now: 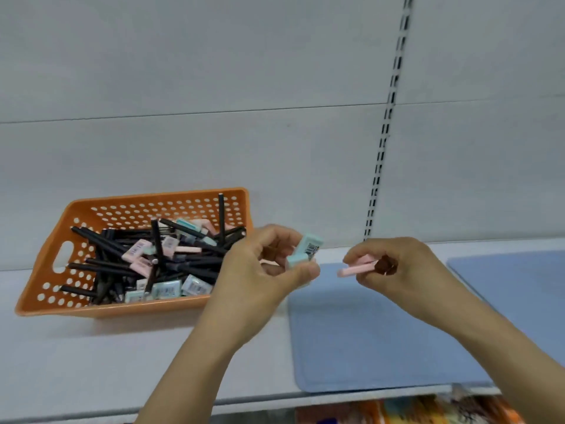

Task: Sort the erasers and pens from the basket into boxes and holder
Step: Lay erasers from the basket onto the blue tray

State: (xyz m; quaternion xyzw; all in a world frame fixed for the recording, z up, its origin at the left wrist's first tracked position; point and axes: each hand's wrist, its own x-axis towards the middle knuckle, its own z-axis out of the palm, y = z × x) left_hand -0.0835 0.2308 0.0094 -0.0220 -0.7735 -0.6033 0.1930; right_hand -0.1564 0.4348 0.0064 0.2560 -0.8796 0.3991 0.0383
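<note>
Holding a mint eraser (305,251) (barcoded sleeve) left, pink eraser (356,269) right.

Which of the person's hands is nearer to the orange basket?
Left. The left hand, holding a mint eraser, is beside the orange basket's right end. The right hand, pinching a pink eraser, is farther right, over a blue mat.

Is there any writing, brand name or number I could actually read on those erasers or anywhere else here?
No text can be read.
Mint-green rectangular eraser in the left hand: a barcode label, digits too blurred.
Erasers in the orange perforated plastic basket: barcode labels and printed sleeves, too small and blurred.
Pink eraser in the right hand: no print visible.
</note>
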